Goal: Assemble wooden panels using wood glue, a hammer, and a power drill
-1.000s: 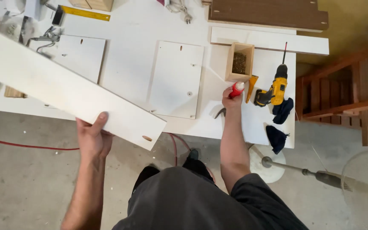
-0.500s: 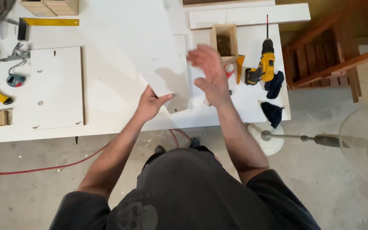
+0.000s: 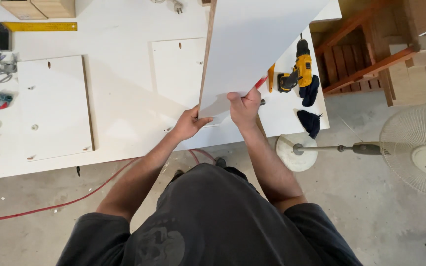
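Hands, left [image 3: 189, 123] and right [image 3: 245, 105], grip white board [image 3: 257, 49] above workbench [image 3: 124, 128]

Dark grey short-sleeved T-shirt, faint, perhaps skull-shaped print; bare forearms.

I hold a long white board [image 3: 252, 49] tilted up over the white surface [image 3: 119, 113], my left hand [image 3: 189, 123] under its near corner and my right hand [image 3: 245, 106] pinching its near edge, fingers [image 3: 237, 96] on top. Two flat white panels [image 3: 55, 106] lie on the surface. A yellow drill [image 3: 297, 71] lies to the right, just beside dark cloths [image 3: 310, 106]. A fan [image 3: 420, 150] stands on the floor.
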